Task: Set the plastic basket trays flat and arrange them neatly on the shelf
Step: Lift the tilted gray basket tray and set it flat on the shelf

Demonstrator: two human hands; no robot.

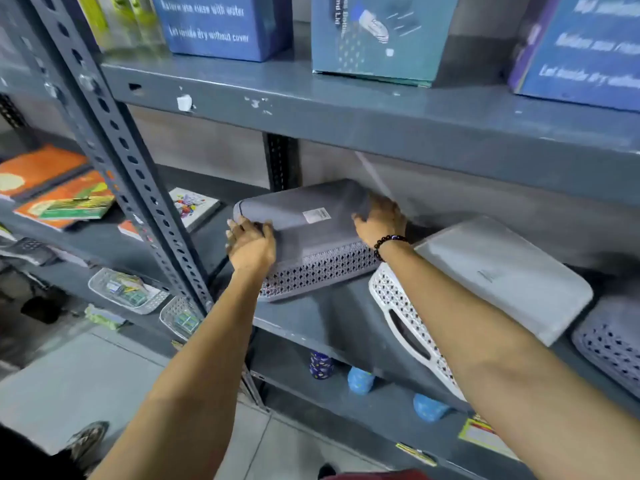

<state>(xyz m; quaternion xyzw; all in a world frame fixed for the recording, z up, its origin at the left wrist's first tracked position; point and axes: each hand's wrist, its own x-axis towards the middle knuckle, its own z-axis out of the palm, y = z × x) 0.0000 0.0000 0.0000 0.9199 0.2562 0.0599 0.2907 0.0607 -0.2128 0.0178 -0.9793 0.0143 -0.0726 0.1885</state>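
Single head-worn wide-angle view, looking forward and slightly down from standing height. Faces a grey shelf (pixel 346 327) at close range, within arm's reach, both forearms entering from the bottom edge. Takes in an upper shelf with boxes (pixel 221 26) at top, floor (pixel 69 382) at lower left. Edges bent by the lens. No second view.

the upturned basket tray (pixel 304 220) sits on the middle shelf (pixel 332 327), the left hand (pixel 251 245) on its left end and the right hand (pixel 381 220) on its right end. to its right a second tray (pixel 502 271) lies tilted, and a third tray (pixel 609 337) lies further right. boxes (pixel 374 36) stand on the shelf above. cups (pixel 360 381) lie on the shelf below. books (pixel 65 199) lie on the rack to the left.
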